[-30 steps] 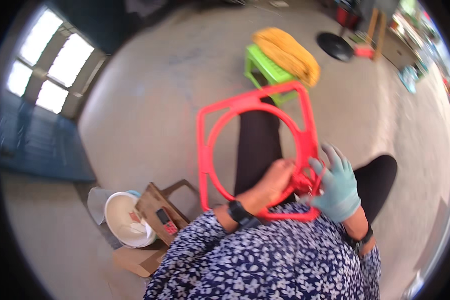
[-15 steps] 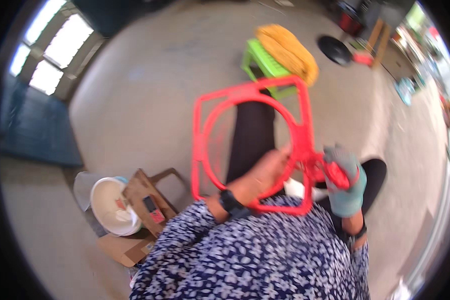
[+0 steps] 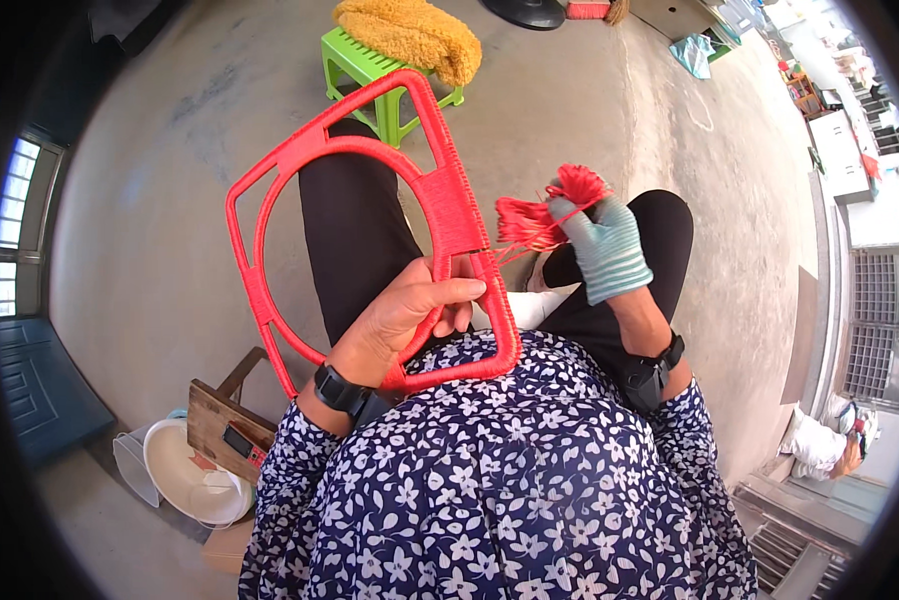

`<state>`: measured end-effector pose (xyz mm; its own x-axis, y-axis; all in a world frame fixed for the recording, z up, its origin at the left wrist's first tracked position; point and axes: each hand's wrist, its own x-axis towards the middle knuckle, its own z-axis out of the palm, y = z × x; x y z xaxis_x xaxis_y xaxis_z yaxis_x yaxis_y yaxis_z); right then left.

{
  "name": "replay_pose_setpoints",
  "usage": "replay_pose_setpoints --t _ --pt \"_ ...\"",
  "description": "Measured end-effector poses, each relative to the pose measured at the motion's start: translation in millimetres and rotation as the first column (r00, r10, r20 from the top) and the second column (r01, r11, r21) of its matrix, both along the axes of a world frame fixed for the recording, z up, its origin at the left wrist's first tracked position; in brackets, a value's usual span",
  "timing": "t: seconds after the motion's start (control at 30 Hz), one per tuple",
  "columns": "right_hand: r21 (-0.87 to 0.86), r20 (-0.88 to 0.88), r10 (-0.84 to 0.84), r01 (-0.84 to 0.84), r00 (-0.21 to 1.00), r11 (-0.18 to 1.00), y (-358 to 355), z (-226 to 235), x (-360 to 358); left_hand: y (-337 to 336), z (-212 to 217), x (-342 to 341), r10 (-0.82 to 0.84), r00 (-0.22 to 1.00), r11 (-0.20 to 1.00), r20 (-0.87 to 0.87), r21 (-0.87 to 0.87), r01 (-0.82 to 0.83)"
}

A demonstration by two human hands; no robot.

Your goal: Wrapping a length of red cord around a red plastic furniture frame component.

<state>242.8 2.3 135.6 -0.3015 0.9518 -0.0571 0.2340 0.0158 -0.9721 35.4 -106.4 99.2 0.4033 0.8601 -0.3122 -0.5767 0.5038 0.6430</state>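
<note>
My bare left hand (image 3: 410,312) grips a red frame (image 3: 454,212), a square outline with a round ring inside, at its right side. Red cord is wound closely over its bars. In a striped grey-green glove, my right hand (image 3: 606,250) is closed around a bundle of red cord (image 3: 532,222), out to the right of the frame. Thin strands run from the bundle to the frame's right bar near my left fingers. The frame is tilted above my lap, and its lower edge lies against my flowered top (image 3: 510,470).
Ahead stands a green plastic stool (image 3: 342,62) with a yellow fluffy cloth (image 3: 410,32) on it. At my left are a white bucket (image 3: 165,455) and a wooden board (image 3: 210,430) with a small phone-like device (image 3: 240,440). A blue door (image 3: 45,385) is farther left.
The right hand and cord bundle have moved away from the frame, with strands now stretched between them. The frame sits farther left in view, and the whole scene has shifted with my head.
</note>
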Motion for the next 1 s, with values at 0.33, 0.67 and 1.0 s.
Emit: replay_pose_setpoints --t 0.33,0.67,1.0 --pt "-0.046 0.406 0.485 -0.513 0.775 0.857 -7 25 -13 -3 2 -1 0.071 0.996 0.997 0.053 0.006 -0.071" --pt "-0.447 -0.685 0.025 -0.447 0.728 0.774 10 17 -7 -1 2 0 0.036 0.997 0.998 0.063 -0.048 -0.033" --pt "-0.139 0.52 0.283 -0.247 0.806 0.959 62 16 86 -5 -9 2 0.164 0.986 0.984 0.038 -0.074 -0.161"
